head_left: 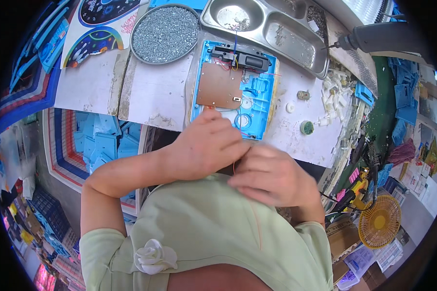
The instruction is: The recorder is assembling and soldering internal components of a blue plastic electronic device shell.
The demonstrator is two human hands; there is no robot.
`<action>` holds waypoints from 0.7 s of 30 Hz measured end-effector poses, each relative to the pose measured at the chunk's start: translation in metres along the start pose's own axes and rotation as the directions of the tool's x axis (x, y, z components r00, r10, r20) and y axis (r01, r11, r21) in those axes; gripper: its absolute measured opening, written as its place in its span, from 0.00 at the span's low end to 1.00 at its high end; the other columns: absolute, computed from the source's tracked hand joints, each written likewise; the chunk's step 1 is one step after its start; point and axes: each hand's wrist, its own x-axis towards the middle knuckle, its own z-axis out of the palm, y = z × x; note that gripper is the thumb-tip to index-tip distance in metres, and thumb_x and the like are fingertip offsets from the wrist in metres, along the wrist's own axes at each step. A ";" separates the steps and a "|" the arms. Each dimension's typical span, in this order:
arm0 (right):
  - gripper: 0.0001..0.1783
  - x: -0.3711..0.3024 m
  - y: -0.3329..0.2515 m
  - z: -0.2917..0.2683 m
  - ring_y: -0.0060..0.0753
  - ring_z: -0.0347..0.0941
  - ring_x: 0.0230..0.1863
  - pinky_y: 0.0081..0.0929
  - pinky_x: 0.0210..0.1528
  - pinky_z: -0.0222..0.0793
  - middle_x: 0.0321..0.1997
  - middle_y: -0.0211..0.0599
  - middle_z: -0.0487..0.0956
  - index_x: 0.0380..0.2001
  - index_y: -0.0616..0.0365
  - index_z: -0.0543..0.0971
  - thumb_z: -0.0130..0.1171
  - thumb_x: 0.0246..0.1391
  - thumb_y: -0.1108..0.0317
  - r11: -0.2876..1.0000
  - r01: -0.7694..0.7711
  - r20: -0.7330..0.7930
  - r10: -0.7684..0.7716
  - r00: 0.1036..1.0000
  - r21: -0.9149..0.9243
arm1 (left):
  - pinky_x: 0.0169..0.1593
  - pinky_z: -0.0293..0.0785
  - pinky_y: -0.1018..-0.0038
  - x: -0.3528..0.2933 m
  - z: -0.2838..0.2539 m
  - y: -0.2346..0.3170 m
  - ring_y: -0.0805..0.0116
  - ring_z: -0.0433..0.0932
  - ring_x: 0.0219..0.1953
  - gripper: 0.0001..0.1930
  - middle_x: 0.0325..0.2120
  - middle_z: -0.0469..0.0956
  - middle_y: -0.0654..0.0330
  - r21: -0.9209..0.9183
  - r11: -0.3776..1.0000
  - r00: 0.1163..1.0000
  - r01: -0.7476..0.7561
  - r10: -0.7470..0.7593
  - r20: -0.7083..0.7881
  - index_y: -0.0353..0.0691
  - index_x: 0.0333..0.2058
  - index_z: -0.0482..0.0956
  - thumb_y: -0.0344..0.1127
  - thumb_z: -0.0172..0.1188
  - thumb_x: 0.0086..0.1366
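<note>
A light blue plastic housing (pixel 257 92) lies open on the white worktop (pixel 155 92), with a brown circuit board (pixel 218 86) and a black part (pixel 240 58) inside it. Thin red and blue wires run from it toward me. My left hand (pixel 204 145) and my right hand (pixel 269 174) are held close together at the table's near edge, just below the housing, fingers curled. A thin red wire (pixel 234 167) shows between them. What the fingers pinch is hidden.
A round tray of small screws (pixel 165 33) stands at the back left, a steel compartment tray (pixel 272 29) at the back. An electric screwdriver (pixel 378 38) hangs at the right. Small white plastic parts (pixel 332 102) lie right of the housing. A yellow fan (pixel 379 222) sits low right.
</note>
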 end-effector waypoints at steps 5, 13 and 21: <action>0.20 0.012 0.029 -0.001 0.37 0.71 0.41 0.39 0.46 0.65 0.37 0.29 0.78 0.42 0.53 0.84 0.72 0.44 0.62 0.877 -0.079 -0.152 0.007 0.988 -0.474 | 0.47 0.70 0.66 -0.006 0.006 -0.004 0.63 0.75 0.39 0.10 0.33 0.74 0.61 0.043 0.985 0.986 -0.165 0.166 -0.029 0.40 0.36 0.80 0.34 0.62 0.55; 0.20 0.039 0.023 0.052 0.37 0.70 0.46 0.44 0.52 0.60 0.39 0.30 0.76 0.42 0.55 0.83 0.72 0.43 0.62 0.808 -0.152 -0.226 0.025 0.974 -0.569 | 0.27 0.65 0.64 -0.063 -0.018 -0.020 0.61 0.72 0.25 0.12 0.27 0.73 0.62 0.215 0.939 0.960 0.267 -0.239 -0.150 0.42 0.31 0.79 0.32 0.73 0.50; 0.15 0.048 0.028 0.072 0.40 0.69 0.44 0.46 0.49 0.59 0.39 0.32 0.76 0.34 0.53 0.80 0.71 0.42 0.63 0.818 -0.142 -0.241 0.003 0.970 -0.558 | 0.29 0.69 0.63 -0.075 -0.022 -0.008 0.57 0.74 0.27 0.13 0.26 0.72 0.59 -0.031 0.984 0.954 0.173 -0.160 0.254 0.41 0.36 0.79 0.30 0.71 0.52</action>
